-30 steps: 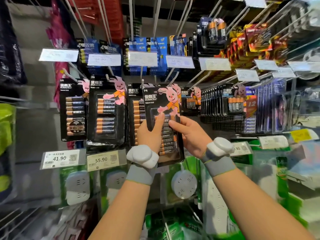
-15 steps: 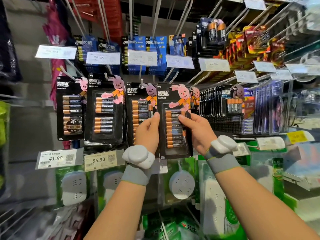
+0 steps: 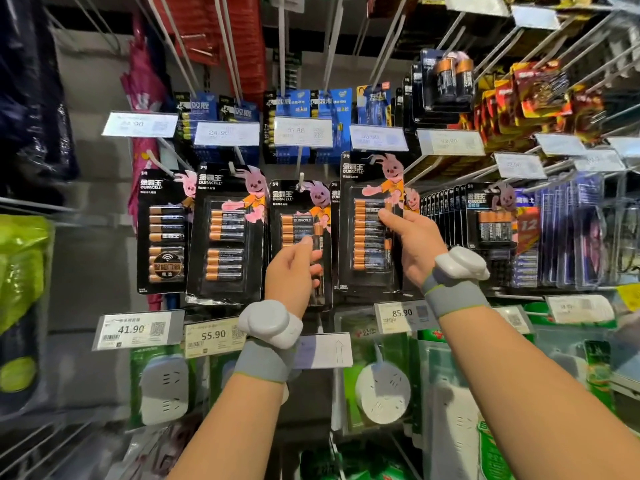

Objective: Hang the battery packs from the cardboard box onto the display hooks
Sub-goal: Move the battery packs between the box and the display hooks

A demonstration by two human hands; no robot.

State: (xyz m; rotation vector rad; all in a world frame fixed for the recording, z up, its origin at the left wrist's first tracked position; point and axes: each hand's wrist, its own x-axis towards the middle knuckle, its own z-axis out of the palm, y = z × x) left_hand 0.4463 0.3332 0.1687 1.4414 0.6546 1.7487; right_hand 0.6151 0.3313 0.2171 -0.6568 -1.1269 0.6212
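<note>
My right hand (image 3: 412, 244) grips the right edge of a black Duracell battery pack (image 3: 370, 220) with a pink bunny, thumb on its front. The pack is held upright, and its top is level with a white display hook (image 3: 372, 159). My left hand (image 3: 294, 271) is lower and to the left, in front of a similar pack (image 3: 298, 216) that hangs on its hook (image 3: 301, 178). Its thumb touches that pack's front and its fingers are curled by the right edge. Whether it grips the pack I cannot tell. The cardboard box is out of view.
Two more Duracell packs (image 3: 228, 230) hang to the left, and a dense row of packs (image 3: 446, 216) hangs to the right. Blue battery packs (image 3: 304, 105) and long bare hooks fill the row above. Price tags (image 3: 138, 329) and green socket packages (image 3: 381, 386) hang below.
The held pack has moved right and up, now in my right hand alone. My left hand has let go of it and stayed by the neighbouring hanging pack.
</note>
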